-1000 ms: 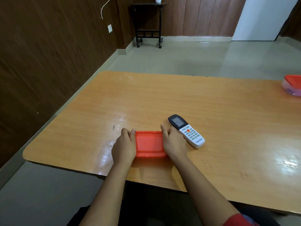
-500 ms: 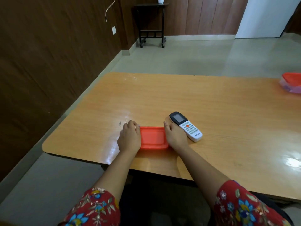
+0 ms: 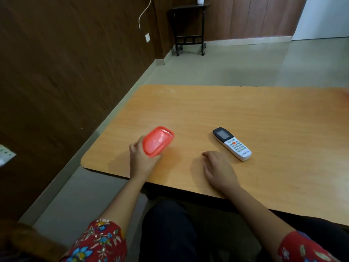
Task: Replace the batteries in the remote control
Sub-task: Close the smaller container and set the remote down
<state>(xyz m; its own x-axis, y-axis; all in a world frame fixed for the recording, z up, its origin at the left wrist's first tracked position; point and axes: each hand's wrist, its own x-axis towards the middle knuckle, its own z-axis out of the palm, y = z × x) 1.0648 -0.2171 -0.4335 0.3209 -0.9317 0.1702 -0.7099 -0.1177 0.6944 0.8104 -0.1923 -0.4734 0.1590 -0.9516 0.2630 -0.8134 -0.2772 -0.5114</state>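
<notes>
Two hands: your left hand grips a red rounded plastic container, tilted; right hand rests relaxed & empty on the orange wood surface. White slim plastic remote control w/ dark screen lies face-up just beside right hand, to its right. Prob. light, rigid, slick; take its long sides mid-body.

Glossy red plastic lid; smooth, lightly shiny wood-grain table.

Light: soft daylight from far right; wall dim.
Shadows: faint on worktop.
Glare: sheen on lid.
Blur: left edge smeared.
</notes>
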